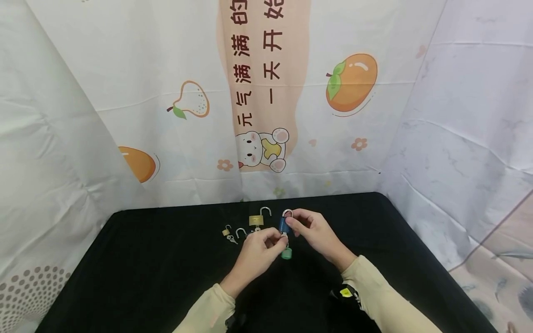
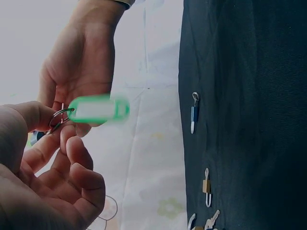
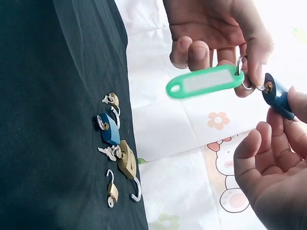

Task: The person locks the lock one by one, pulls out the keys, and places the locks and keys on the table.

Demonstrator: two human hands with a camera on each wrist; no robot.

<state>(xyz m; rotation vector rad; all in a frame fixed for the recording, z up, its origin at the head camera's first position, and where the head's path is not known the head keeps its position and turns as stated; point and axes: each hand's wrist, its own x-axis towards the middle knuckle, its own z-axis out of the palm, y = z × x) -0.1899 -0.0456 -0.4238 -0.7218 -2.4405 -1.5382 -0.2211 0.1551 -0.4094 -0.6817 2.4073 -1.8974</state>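
Blue padlock (image 1: 284,225) is above the worktop (image 1: 158,277), pinched in the right grip (image 1: 319,233); the left grip (image 1: 257,254) pinches the key (image 3: 260,88) at its keyhole. 4 other padlocks (image 3: 127,162) lie on the worktop.

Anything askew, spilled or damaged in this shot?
Only the backdrop: its printed cartoon animal lies on its side, so the cloth seems to hang sideways. On the table I see no spill or visible damage; the blue padlock in the right hand looks intact.
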